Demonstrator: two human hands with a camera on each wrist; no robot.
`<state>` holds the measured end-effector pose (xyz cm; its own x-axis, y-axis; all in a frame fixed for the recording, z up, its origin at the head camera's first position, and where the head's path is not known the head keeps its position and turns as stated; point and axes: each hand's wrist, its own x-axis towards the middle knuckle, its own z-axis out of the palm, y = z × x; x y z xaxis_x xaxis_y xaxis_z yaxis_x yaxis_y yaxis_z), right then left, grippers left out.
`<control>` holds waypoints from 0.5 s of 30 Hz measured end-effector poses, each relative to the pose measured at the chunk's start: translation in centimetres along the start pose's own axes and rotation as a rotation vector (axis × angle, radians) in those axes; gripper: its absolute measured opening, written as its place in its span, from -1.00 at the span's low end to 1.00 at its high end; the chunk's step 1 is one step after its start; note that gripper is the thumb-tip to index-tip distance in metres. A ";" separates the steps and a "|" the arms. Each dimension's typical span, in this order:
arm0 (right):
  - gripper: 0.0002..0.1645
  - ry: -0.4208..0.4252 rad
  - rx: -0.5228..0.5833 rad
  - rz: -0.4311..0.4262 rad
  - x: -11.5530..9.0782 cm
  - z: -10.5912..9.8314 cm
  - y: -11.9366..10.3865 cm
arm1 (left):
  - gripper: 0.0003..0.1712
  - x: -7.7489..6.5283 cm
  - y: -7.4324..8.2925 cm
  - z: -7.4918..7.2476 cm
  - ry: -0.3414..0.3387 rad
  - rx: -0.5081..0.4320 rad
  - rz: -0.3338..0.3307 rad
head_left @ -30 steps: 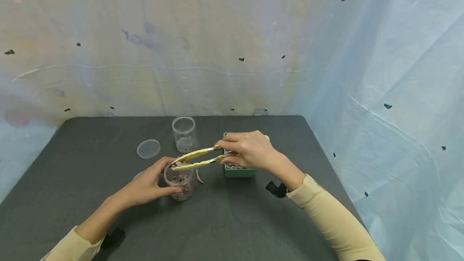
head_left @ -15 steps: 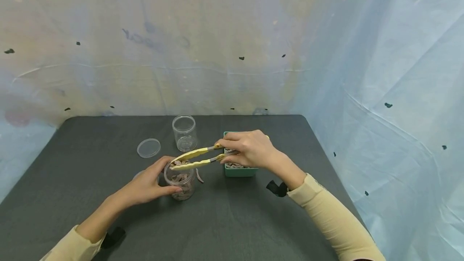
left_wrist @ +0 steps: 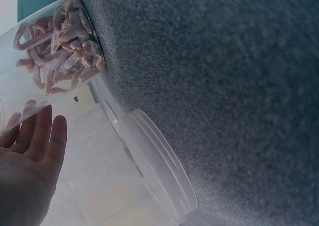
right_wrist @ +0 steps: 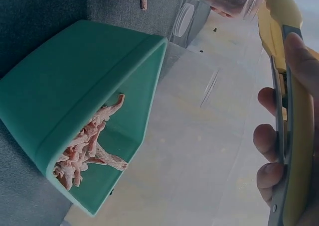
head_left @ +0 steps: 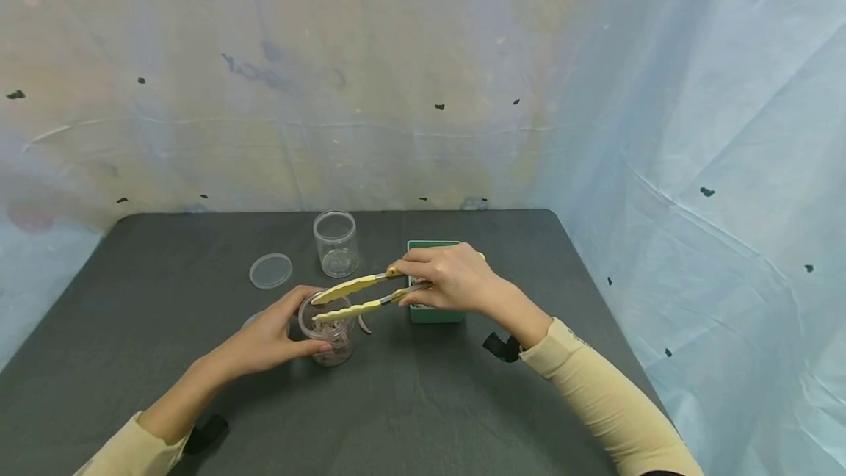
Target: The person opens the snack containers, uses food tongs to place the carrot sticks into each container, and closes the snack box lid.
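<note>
My left hand point(head_left: 267, 336) holds a clear jar point(head_left: 338, 351), thumb on the near side and fingers round the far side. Pale brownish-pink strips point(left_wrist: 62, 49) lie heaped in the bottom of that jar in the left wrist view; they look like dried meat. My right hand point(head_left: 452, 278) grips yellow-tipped tongs point(head_left: 353, 289). The tong tips are spread apart over the jar's mouth, with nothing between them. Below the right hand stands a green rectangular container point(right_wrist: 94, 81), holding more such strips point(right_wrist: 87, 151). My right forearm and hand partly hide it in the head view.
An uncovered clear jar point(head_left: 335, 244) stands at the back, with a clear round lid point(head_left: 270, 271) lying to its left. One loose strip point(head_left: 364, 325) lies right of the held jar. Another clear round-edged piece point(left_wrist: 159, 161) is near my left hand, mostly hidden in the head view.
The strips that were between the tong tips have dropped into the jar. The tongs have spread wider and the right hand has shifted slightly down and left. The left hand has stayed put.
</note>
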<state>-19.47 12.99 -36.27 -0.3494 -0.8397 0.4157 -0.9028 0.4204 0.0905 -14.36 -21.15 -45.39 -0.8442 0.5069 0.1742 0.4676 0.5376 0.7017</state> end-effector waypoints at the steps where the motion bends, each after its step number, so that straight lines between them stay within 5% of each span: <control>1: -0.43 0.000 0.000 0.002 0.0 -0.1 0.0 | -0.16 0.0 0.0 0.0 0.000 0.002 -0.002; 15: -0.38 0.027 0.040 0.197 -4.0 -2.5 2.8 | -0.16 -0.2 -0.3 0.0 0.009 0.018 0.014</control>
<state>-19.96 18.34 -35.39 -0.5136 -0.7330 0.4461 -0.8273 0.5609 -0.0310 -14.38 -21.39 -45.68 -0.8401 0.5080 0.1900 0.4834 0.5425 0.6870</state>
